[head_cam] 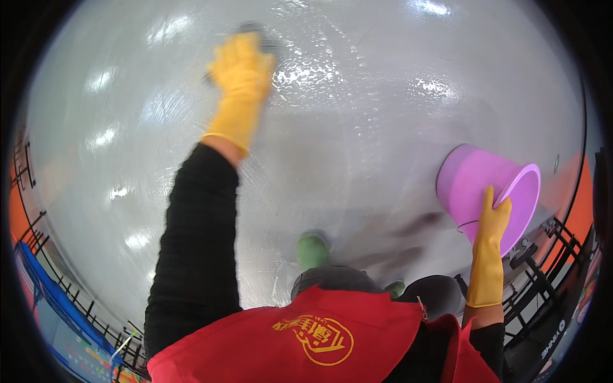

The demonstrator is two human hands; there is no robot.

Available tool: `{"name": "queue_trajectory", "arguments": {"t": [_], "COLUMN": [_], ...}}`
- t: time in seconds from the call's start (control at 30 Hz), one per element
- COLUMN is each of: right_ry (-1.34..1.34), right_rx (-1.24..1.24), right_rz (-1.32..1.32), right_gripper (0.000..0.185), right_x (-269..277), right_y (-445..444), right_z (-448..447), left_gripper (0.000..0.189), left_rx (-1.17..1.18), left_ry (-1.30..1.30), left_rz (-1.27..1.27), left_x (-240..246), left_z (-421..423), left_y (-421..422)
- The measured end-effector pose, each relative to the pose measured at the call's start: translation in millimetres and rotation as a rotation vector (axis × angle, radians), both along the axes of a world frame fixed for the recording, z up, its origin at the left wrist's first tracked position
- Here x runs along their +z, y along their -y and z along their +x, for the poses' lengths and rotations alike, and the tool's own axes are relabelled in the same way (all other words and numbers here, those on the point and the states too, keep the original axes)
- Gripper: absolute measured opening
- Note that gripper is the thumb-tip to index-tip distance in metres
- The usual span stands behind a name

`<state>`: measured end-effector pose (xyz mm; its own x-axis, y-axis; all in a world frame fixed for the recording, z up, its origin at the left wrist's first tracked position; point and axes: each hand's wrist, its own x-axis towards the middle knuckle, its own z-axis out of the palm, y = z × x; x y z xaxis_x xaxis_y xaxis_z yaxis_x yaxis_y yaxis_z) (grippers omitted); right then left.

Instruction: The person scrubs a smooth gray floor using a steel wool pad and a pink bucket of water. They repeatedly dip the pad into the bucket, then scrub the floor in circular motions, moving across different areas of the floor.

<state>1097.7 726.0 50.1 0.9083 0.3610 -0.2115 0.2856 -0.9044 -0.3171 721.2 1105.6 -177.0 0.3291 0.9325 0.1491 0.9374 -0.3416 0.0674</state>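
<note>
My left hand (242, 67), in a yellow rubber glove, is stretched far forward and blurred by motion. Beneath its palm and fingers is a dark grey scrubbing pad or cloth (258, 36), pressed to the wet grey floor (306, 177); its exact kind is unclear. On the right, my right hand (493, 215), gloved alike, grips the near rim of a purple plastic bucket (471, 179). The bucket is tipped, its mouth turned to the right and towards me. Its contents are hidden, and I cannot tell whether its base touches the floor.
Rippled water (306, 72) glistens around the left hand. A green boot (312, 251) shows below my red vest (268, 335). Black metal rack frames (550, 277) stand at the right edge. Blue-edged equipment (62, 292), probably a table, and black bars line the lower left.
</note>
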Motion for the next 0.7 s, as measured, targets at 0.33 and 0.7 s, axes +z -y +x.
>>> {"name": "queue_trajectory", "arguments": {"t": [0.33,0.7], "right_ry": [0.033,0.061], "right_rx": [0.009,0.05], "right_rz": [-0.049,-0.057], "right_gripper": [0.049,0.048], "right_x": [4,1], "right_y": [-3,-1], "right_z": [-8,-6], "left_gripper": [0.05,0.062], "left_rx": [-0.857,0.588], "left_ry": [0.465,-0.065], "left_rz": [-0.357,-0.083], "left_x": [7,-15], "left_z": [171,-62], "left_y": [61,-77]}}
